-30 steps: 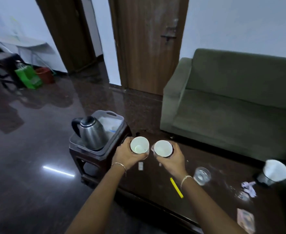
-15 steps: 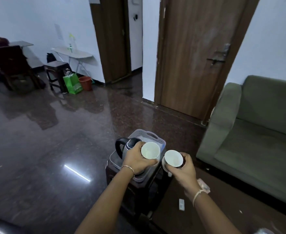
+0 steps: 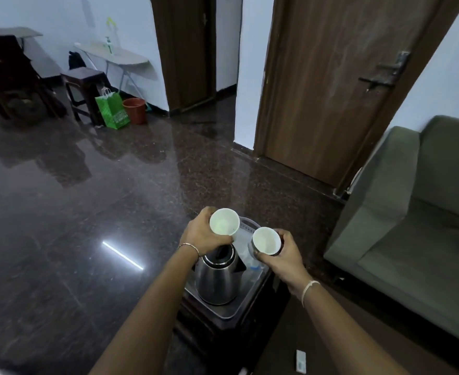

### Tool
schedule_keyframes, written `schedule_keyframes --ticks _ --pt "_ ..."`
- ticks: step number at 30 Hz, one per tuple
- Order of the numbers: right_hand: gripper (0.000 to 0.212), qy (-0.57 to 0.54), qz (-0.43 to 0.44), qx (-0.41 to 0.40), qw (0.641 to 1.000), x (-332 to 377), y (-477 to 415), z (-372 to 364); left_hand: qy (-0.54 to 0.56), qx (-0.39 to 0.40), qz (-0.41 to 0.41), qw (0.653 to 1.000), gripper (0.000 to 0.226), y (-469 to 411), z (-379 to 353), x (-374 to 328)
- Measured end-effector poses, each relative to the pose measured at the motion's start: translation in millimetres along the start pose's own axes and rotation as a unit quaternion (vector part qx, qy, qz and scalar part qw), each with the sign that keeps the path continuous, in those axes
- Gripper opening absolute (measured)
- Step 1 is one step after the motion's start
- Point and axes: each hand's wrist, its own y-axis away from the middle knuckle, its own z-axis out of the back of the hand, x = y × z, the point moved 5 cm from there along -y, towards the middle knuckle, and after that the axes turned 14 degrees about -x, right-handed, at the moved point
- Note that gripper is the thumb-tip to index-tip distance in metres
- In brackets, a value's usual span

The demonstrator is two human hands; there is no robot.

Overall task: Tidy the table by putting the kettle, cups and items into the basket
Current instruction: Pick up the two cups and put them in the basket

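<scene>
A steel kettle (image 3: 217, 280) with a black lid stands in the near end of a grey plastic basket (image 3: 224, 312), which rests on a dark wooden stool (image 3: 223, 336). My left hand (image 3: 204, 234) grips a white cup (image 3: 224, 221) above the basket, just past the kettle. My right hand (image 3: 279, 253) grips a second white cup (image 3: 266, 240) over the basket's right side. Both cups are upright with nothing visible in them. The basket's far end is mostly hidden by my hands.
A green sofa (image 3: 417, 226) stands to the right. The dark table's corner (image 3: 331, 347) sits at the bottom right with a small white item (image 3: 300, 361) on it. A brown door (image 3: 328, 85) is ahead. Glossy dark floor spreads left, with a green bag (image 3: 113, 109) far off.
My view has swung left, away from the table and toward the basket. Both hands have carried the cups from over the table to above the basket, beyond the kettle.
</scene>
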Motion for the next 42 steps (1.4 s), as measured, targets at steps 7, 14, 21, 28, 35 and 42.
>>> schedule_keyframes --ticks 7,14,21,28,35,42 --pt "0.059 0.034 -0.014 -0.026 0.999 -14.8 -43.8 -35.5 -0.002 0.073 -0.017 0.997 0.069 -73.1 -32.7 31.4" --pt "0.062 0.133 -0.068 -0.046 0.988 -39.0 -74.8 -68.1 -0.021 0.198 -0.04 0.979 0.074 -140.9 -65.0 67.8" --pt "0.072 0.261 -0.084 0.021 0.961 -72.6 -99.1 -95.9 -0.155 0.309 -0.11 0.932 0.082 -161.9 -113.0 104.1" --pt "0.07 0.339 -0.097 0.125 0.928 -128.7 -121.5 -118.8 -0.215 0.397 -0.138 0.882 0.077 -161.3 -172.9 143.6" --pt "0.071 0.368 -0.127 0.127 0.912 -169.7 -124.3 -130.3 -0.271 0.439 -0.152 0.843 0.071 -160.1 -206.0 165.5" --pt "0.071 0.402 -0.13 0.137 0.896 -191.9 -118.9 -136.2 -0.263 0.453 -0.127 0.842 0.076 -161.0 -214.4 179.8"
